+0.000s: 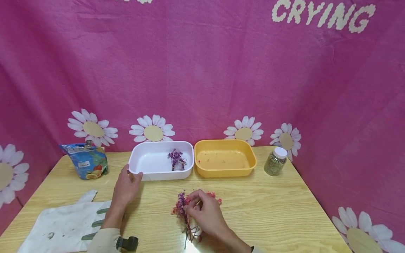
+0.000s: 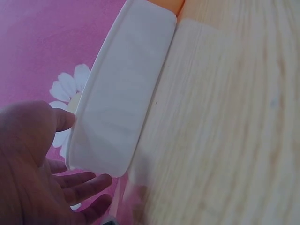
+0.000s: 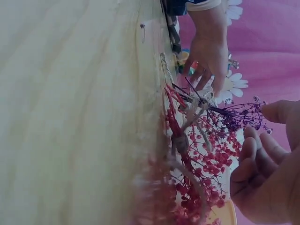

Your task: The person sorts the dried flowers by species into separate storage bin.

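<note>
A white bin [image 1: 158, 176] stands at the back of the table with a small bunch of purple dried flowers [image 1: 175, 157] inside, at its right end. My left hand [image 1: 126, 188] is at the bin's left front corner. In the left wrist view its thumb touches the rim and the other fingers are spread along the end wall. My right hand [image 1: 207, 212] pinches the flowery tips of another purple dried flower bunch [image 3: 234, 117] between thumb and fingers. That bunch lies against red dried flowers [image 3: 211, 154] on the table, their stems tied with twine; the hand partly hides them in the head view.
A yellow bin [image 1: 224, 173] stands right of the white one with a few tiny bits in it. Farther right is a jar [image 1: 275, 163] with a white lid. At the left are a blue pouch [image 1: 87, 161] and a white work glove [image 1: 68, 225].
</note>
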`<state>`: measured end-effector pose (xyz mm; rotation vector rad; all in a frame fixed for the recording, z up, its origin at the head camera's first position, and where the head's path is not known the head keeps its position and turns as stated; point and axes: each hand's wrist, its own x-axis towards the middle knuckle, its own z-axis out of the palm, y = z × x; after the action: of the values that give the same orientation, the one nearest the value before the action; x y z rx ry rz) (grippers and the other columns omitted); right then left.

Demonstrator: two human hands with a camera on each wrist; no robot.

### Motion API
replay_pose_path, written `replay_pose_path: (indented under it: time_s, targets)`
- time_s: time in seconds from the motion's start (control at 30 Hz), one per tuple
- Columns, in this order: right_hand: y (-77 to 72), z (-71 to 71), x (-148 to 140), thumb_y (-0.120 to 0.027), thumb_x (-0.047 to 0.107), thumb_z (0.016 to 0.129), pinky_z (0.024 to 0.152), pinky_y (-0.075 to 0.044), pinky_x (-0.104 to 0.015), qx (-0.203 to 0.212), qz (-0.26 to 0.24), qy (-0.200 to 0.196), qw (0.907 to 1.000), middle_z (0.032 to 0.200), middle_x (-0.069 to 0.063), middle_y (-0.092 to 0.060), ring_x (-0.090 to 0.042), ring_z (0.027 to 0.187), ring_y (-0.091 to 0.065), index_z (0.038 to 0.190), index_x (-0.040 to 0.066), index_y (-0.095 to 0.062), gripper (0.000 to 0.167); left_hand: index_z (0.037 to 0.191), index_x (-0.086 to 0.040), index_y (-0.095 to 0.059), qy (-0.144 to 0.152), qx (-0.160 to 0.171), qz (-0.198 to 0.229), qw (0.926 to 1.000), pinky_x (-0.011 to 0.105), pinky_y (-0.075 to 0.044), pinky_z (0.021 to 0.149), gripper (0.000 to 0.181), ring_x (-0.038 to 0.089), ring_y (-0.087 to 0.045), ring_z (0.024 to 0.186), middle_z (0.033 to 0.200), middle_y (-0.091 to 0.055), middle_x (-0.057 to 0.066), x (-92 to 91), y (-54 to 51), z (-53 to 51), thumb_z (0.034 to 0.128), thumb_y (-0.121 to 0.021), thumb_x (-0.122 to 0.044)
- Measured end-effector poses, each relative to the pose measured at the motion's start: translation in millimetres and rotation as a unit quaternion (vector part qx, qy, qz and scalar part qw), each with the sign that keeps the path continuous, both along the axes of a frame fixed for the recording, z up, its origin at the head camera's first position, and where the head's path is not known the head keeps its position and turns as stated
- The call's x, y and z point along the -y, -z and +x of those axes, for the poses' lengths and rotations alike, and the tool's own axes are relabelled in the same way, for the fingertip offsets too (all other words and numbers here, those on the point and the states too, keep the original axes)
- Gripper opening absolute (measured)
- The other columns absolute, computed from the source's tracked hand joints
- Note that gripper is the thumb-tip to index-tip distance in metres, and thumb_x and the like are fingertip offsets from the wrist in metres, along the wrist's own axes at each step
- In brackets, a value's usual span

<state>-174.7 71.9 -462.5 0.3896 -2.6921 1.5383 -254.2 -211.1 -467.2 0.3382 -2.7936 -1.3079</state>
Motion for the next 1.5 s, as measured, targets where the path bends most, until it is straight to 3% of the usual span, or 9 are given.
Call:
replay_pose_path:
  time_s: [0.2, 0.43, 0.7, 0.83, 1.0, 1.23, 1.5]
  targets:
    - [2.2, 5.3, 0.7, -0.079, 0.027, 0.076, 0.057, -0.042, -0.017, 0.007, 0.047, -0.023, 0.9986, 0.073, 0.012, -0.063, 0.001, 0.058, -0.050, 0.096, 0.015, -0.063, 0.028, 0.153, 0.000, -0.010, -0.003, 0.000, -0.009, 1.0000, 0.060, -0.029, 0.112, 0.074, 0.045, -0.034, 0.138, 0.154, -0.027, 0.028, -0.8, -0.2, -1.1, 0.0997, -0.046, -0.036]
    - [3.5, 7.1, 1.6, -0.082, 0.029, 0.072, 0.068, -0.044, -0.021, -0.023, 0.099, -0.024, 0.9946, 0.070, 0.016, -0.065, 0.006, 0.059, -0.053, 0.092, 0.019, -0.063, 0.029, 0.154, -0.001, -0.008, -0.005, 0.005, -0.005, 1.0000, 0.060, -0.026, 0.113, 0.075, 0.045, -0.031, 0.139, 0.155, -0.025, 0.028, -1.6, -0.6, -2.7, 0.0996, -0.046, -0.036]
    - [7.8, 3.7, -0.8, -0.081, 0.023, 0.074, 0.077, -0.049, -0.029, -0.023, 0.114, -0.029, 0.9928, 0.071, 0.015, -0.068, 0.007, 0.059, -0.056, 0.092, 0.019, -0.065, 0.025, 0.153, 0.000, -0.010, -0.008, 0.002, -0.011, 0.9999, 0.060, -0.027, 0.112, 0.074, 0.045, -0.033, 0.138, 0.154, -0.027, 0.028, -1.8, 0.1, -1.2, 0.0992, -0.046, -0.036]
    - [9.3, 2.1, -1.1, -0.081, 0.028, 0.074, 0.085, -0.050, -0.037, -0.018, 0.115, -0.026, 0.9928, 0.071, 0.016, -0.069, 0.007, 0.060, -0.057, 0.093, 0.020, -0.066, 0.025, 0.154, -0.002, -0.006, -0.006, 0.009, -0.008, 0.9999, 0.060, -0.026, 0.113, 0.076, 0.045, -0.030, 0.140, 0.155, -0.024, 0.027, -2.1, 1.1, -1.2, 0.1002, -0.044, -0.039]
    - [12.6, -1.2, 0.5, -0.082, 0.036, 0.073, 0.075, -0.050, -0.029, -0.024, 0.127, -0.013, 0.9915, 0.066, 0.018, -0.067, 0.007, 0.058, -0.056, 0.086, 0.021, -0.066, 0.026, 0.155, -0.003, -0.004, -0.002, 0.007, -0.005, 1.0000, 0.060, -0.026, 0.113, 0.077, 0.045, -0.030, 0.140, 0.155, -0.024, 0.027, -1.5, 1.9, -1.2, 0.1002, -0.043, -0.041]
    - [13.5, -2.1, 1.2, -0.080, 0.023, 0.073, 0.063, -0.047, -0.022, -0.020, 0.142, -0.003, 0.9897, 0.064, 0.015, -0.064, 0.002, 0.054, -0.052, 0.079, 0.019, -0.064, 0.018, 0.155, -0.004, -0.005, -0.003, 0.003, -0.003, 1.0000, 0.060, -0.028, 0.112, 0.076, 0.045, -0.033, 0.139, 0.154, -0.027, 0.026, -1.6, 1.7, 0.2, 0.1001, -0.044, -0.040]
    - [7.6, -3.8, -3.8, -0.074, 0.018, 0.080, 0.054, -0.047, -0.021, 0.041, 0.073, -0.015, 0.9964, 0.068, 0.007, -0.063, -0.006, 0.046, -0.055, 0.084, 0.014, -0.062, 0.013, 0.155, -0.004, -0.005, -0.003, 0.005, -0.004, 1.0000, 0.061, -0.027, 0.112, 0.076, 0.045, -0.031, 0.140, 0.155, -0.026, 0.026, -1.6, 2.3, 0.2, 0.1002, -0.043, -0.040]
